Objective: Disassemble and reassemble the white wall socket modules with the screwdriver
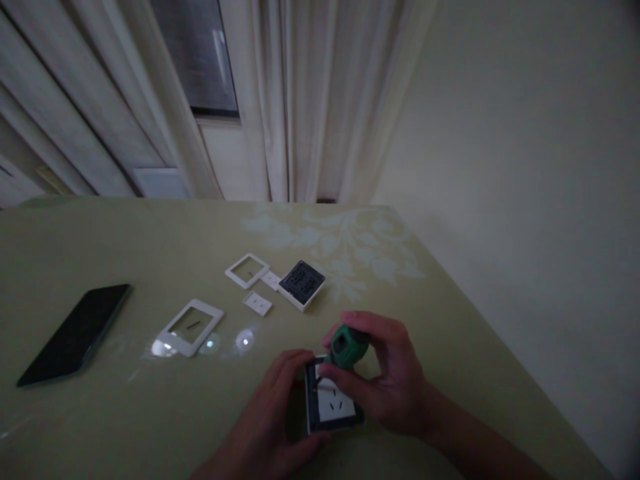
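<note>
My right hand [387, 373] is closed around the green and black handle of a screwdriver [347, 347]. Its shaft slants down to the left side of a wall socket [336, 403], which has a white face with slots and a dark border. My left hand [277, 413] grips that socket by its left side, fingers at the top corner and thumb along the bottom edge. Whether the screwdriver tip sits in a screw is too small to tell.
Ahead lie a second socket unit [303, 285], two white frames [193, 327] with small screws inside, and small white cover pieces [258, 304]. A dark phone or tablet [75, 333] rests at the left of the glossy green table [150, 413]. A wall [540, 200] runs along the right.
</note>
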Motion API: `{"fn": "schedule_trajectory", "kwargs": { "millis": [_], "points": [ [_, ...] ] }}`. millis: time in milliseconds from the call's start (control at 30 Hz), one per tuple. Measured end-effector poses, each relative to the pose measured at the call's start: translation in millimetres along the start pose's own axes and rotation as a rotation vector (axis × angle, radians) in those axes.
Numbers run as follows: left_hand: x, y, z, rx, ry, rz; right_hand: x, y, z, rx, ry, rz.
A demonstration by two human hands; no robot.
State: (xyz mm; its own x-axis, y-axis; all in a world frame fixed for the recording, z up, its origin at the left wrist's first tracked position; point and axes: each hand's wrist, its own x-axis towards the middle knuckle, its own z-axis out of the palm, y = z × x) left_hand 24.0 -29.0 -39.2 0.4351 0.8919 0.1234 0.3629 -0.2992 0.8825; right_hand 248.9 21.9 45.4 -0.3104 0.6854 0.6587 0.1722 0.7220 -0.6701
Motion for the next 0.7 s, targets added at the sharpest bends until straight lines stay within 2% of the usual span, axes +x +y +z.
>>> {"fn": "schedule_trajectory", "kwargs": {
  "millis": [133,467,700],
  "points": [
    [2,4,-1.1,0.0,-0.012,-0.001,4,-1,0,0.021,0.016,-0.035],
    [2,11,-3.1,0.002,-0.013,-0.019,0,-5,-1,-0.02,0.002,0.004],
    [2,8,-0.7,-0.017,0.014,-0.013,4,-5,-2,-0.009,-0.014,-0.025]
  ]
}}
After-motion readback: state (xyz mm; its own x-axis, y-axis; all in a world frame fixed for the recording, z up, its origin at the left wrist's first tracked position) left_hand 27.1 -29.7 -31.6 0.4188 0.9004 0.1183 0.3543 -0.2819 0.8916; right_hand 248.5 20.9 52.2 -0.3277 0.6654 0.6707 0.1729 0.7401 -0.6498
